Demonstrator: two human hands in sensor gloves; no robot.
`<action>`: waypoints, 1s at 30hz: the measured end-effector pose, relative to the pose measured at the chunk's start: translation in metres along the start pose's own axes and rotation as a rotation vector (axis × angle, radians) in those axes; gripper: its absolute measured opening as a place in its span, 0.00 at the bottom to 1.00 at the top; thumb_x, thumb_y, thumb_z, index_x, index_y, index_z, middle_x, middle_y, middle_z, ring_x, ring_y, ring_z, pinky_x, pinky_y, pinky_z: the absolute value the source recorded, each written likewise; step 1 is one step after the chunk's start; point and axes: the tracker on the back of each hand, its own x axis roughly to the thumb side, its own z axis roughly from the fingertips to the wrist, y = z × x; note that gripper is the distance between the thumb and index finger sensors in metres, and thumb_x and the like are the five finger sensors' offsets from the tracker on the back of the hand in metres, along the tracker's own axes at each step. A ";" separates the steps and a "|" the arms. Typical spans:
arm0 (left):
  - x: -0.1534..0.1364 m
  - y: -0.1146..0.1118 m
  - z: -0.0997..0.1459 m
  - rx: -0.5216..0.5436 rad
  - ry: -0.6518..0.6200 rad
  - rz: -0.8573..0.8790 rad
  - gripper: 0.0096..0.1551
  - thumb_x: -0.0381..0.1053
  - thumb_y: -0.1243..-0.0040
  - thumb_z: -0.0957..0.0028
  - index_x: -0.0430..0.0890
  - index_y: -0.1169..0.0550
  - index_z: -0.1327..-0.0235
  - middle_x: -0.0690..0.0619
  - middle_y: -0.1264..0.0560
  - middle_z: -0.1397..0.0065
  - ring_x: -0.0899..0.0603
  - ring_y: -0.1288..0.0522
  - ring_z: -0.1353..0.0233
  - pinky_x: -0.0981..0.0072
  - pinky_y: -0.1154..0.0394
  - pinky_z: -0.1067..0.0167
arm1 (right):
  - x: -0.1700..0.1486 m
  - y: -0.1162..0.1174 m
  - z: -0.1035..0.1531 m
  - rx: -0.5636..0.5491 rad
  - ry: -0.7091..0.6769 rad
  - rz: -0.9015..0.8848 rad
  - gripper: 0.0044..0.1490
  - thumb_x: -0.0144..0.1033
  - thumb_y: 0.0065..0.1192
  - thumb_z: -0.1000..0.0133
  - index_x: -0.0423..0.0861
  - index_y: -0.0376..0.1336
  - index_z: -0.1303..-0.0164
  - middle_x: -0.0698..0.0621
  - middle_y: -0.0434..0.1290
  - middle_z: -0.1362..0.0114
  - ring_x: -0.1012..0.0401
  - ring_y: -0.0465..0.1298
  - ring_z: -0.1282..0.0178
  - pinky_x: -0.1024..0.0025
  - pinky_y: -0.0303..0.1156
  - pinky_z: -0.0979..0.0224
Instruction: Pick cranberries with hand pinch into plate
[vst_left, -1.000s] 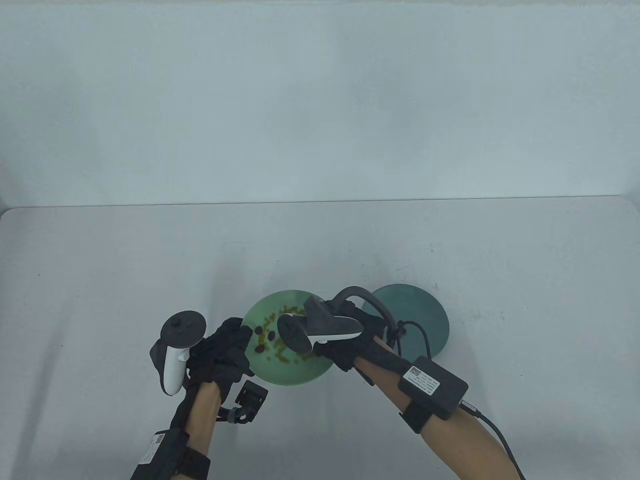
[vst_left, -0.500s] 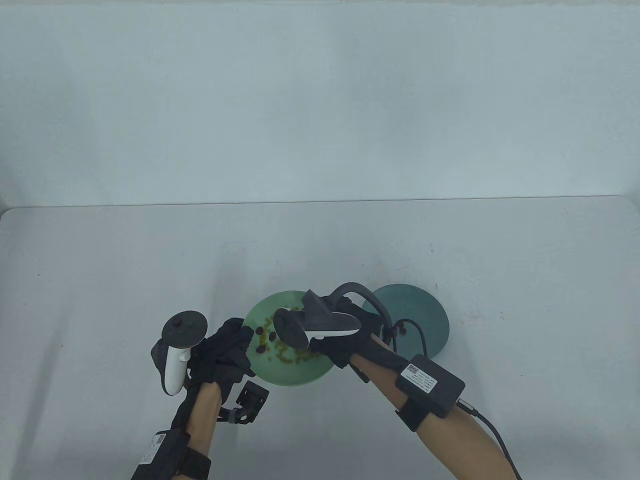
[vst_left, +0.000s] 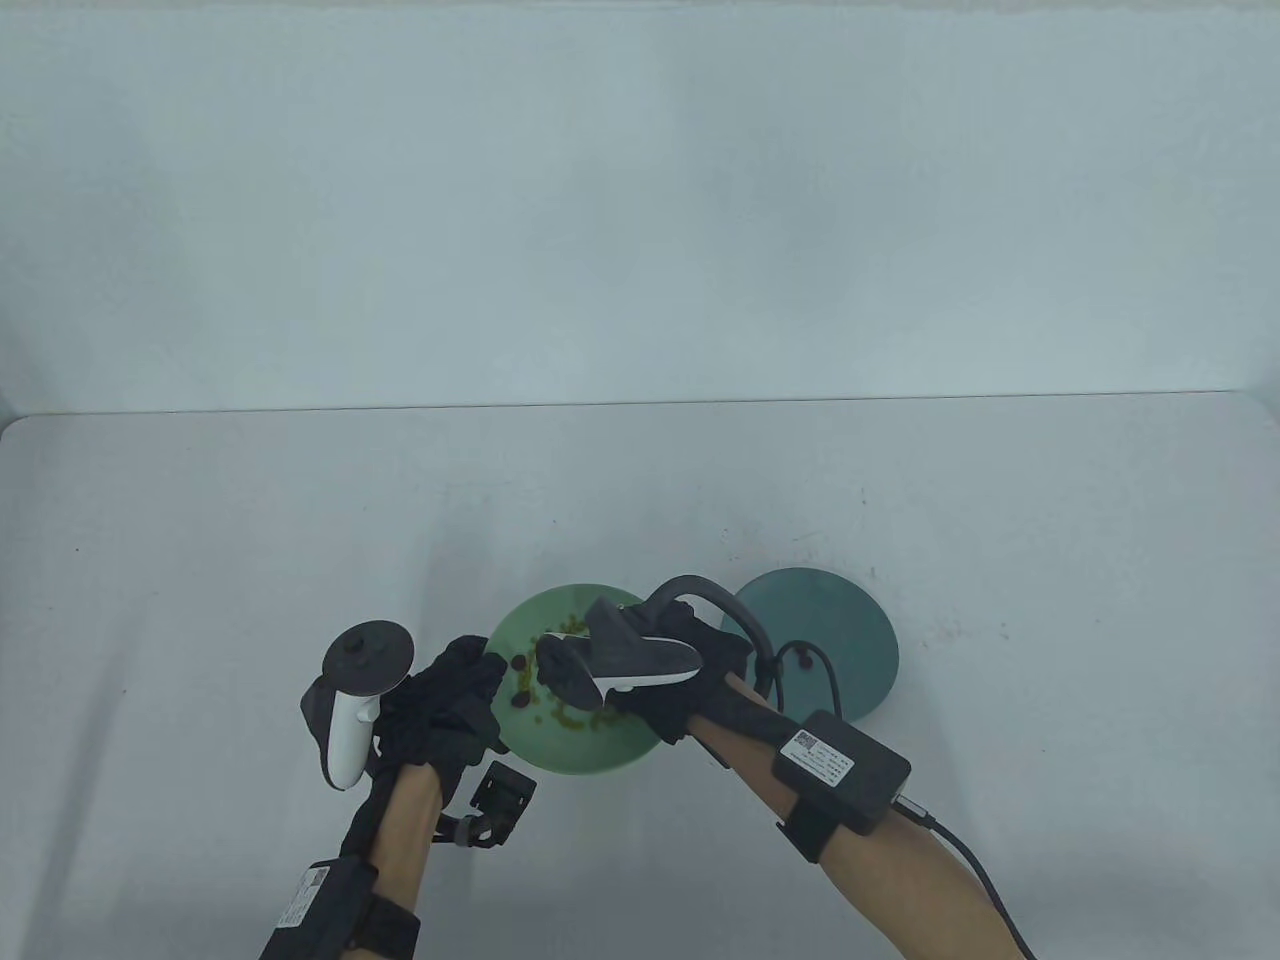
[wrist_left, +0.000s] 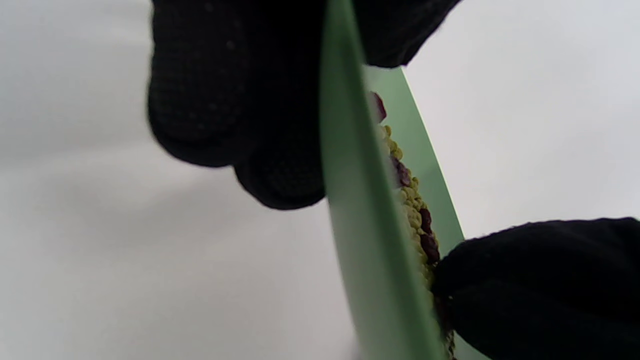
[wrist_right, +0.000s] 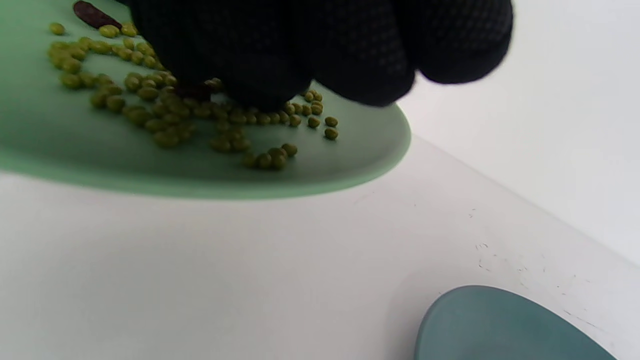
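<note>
A light green plate (vst_left: 580, 750) holds several green beans (wrist_right: 165, 125) and a few dark red cranberries (vst_left: 520, 662). My left hand (vst_left: 470, 680) grips the plate's left rim (wrist_left: 360, 225), fingers (wrist_left: 225, 100) under it and thumb on top. My right hand (vst_left: 560, 672) reaches down over the plate's middle. In the right wrist view its fingertips (wrist_right: 270, 65) are bunched and touch the beans, with a dark cranberry (wrist_right: 195, 90) right at their tips. I cannot tell if it is pinched. Another cranberry (wrist_right: 92, 14) lies further off. A dark teal plate (vst_left: 840, 640) stands to the right with nothing visible on it.
The two plates stand close together near the table's front middle. The teal plate's rim (wrist_right: 500, 330) shows in the right wrist view. A black box with a cable (vst_left: 840, 770) is strapped to my right forearm. A white wall rises behind the table.
My right hand has moved left over the light green plate and lowered towards the cranberries. My left hand and both plates have not moved.
</note>
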 end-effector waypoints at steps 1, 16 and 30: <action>0.000 0.000 0.000 0.000 0.001 0.001 0.26 0.44 0.48 0.36 0.34 0.32 0.29 0.41 0.20 0.42 0.45 0.11 0.58 0.65 0.13 0.59 | 0.000 0.000 0.000 -0.001 -0.001 -0.001 0.29 0.54 0.59 0.42 0.49 0.71 0.38 0.64 0.78 0.64 0.68 0.80 0.65 0.65 0.81 0.51; -0.001 0.002 0.000 0.003 0.007 0.035 0.26 0.43 0.48 0.37 0.33 0.32 0.29 0.41 0.20 0.42 0.45 0.10 0.58 0.66 0.12 0.59 | 0.009 -0.001 0.004 -0.042 -0.026 0.038 0.29 0.53 0.61 0.42 0.48 0.71 0.38 0.64 0.78 0.65 0.68 0.80 0.66 0.65 0.81 0.51; -0.001 0.002 0.000 0.001 -0.004 0.021 0.26 0.44 0.48 0.36 0.34 0.32 0.29 0.42 0.20 0.42 0.45 0.10 0.57 0.66 0.12 0.59 | 0.002 -0.003 0.000 0.004 -0.045 -0.056 0.28 0.52 0.63 0.42 0.46 0.72 0.40 0.64 0.78 0.65 0.68 0.80 0.66 0.66 0.81 0.51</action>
